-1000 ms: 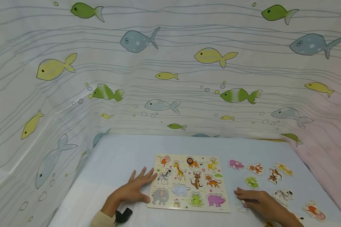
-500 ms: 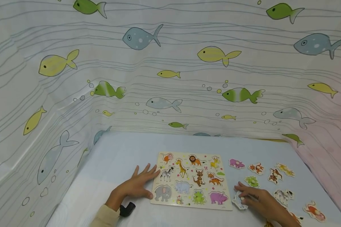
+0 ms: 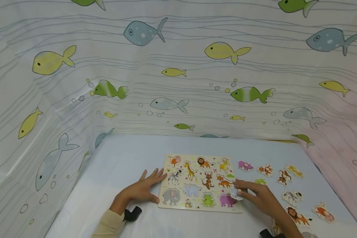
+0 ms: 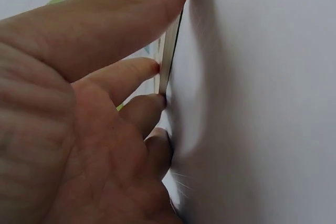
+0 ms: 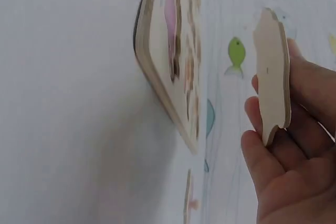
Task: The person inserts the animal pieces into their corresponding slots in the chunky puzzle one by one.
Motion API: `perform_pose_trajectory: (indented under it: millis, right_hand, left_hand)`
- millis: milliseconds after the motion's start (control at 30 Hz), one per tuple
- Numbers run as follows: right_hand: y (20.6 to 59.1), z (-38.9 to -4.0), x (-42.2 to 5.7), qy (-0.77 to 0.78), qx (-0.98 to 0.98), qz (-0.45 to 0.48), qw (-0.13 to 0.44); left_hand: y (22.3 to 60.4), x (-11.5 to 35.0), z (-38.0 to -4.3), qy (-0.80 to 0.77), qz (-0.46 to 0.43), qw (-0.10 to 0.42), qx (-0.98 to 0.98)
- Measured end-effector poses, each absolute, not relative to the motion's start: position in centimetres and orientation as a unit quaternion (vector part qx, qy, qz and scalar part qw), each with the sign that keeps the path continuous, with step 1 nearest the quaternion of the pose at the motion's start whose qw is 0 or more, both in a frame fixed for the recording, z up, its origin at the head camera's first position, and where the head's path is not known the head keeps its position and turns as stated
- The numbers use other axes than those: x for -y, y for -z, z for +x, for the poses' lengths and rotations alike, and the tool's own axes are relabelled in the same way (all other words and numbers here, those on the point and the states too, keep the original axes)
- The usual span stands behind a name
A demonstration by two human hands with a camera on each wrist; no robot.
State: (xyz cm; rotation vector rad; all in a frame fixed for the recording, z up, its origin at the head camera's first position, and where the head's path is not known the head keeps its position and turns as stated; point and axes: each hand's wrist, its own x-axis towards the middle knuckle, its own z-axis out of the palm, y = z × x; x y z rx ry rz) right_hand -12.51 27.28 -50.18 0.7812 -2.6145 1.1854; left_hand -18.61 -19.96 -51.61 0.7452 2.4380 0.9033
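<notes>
left hand (image 3: 142, 189): spread against your cream rectangular wooden board (image 3: 198, 176)
right hand (image 3: 259, 197): you're pinching a pale-blue animal-shaped wooden piece (image 5: 272, 74)

The left fingers (image 4: 123, 78) touch the edge of a board (image 4: 167, 53) (thin and pale).

The left hand (image 3: 142, 190) is bare below a plain, pale beige sleeve (image 3: 108, 225), with a small black device (image 3: 133, 214), bent like an elbow pipe, at the wrist. The right hand (image 3: 257, 194) and forearm (image 3: 281, 216) are bare too, with another black device (image 3: 267, 233) at that wrist, partly cut off by the head view's lower edge.
</notes>
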Motion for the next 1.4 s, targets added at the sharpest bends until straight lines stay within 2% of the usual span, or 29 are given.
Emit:
perform_pose_trajectory:
  millis: [133,300,633,933,1400]
  right_hand:
    - [50.5,-12.9,-25.5,-0.390,0.877,0.265,0.090]
    - [50.4,-13.5,-23.1,-0.435,0.863,0.253,0.055]
    - [50.7,-14.6,-17.7,-0.467,0.833,0.286,0.079]
    - [50.9,-15.1,-14.9,-0.447,0.842,0.298,0.055]
    - [52.3,-15.3,-11.7,-0.402,0.860,0.301,0.090]
  left_hand:
    - [51.7,20.3,-18.7,-0.327,0.279,0.221,-0.875]
    - [51.6,20.3,-18.8,-0.326,0.285,0.221,-0.874]
    - [51.4,20.5,-18.5,-0.324,0.284,0.219,-0.876]
    - [51.6,20.7,-18.5,-0.322,0.287,0.221,-0.875]
    - [51.6,20.6,-18.5,-0.318,0.289,0.219,-0.876]
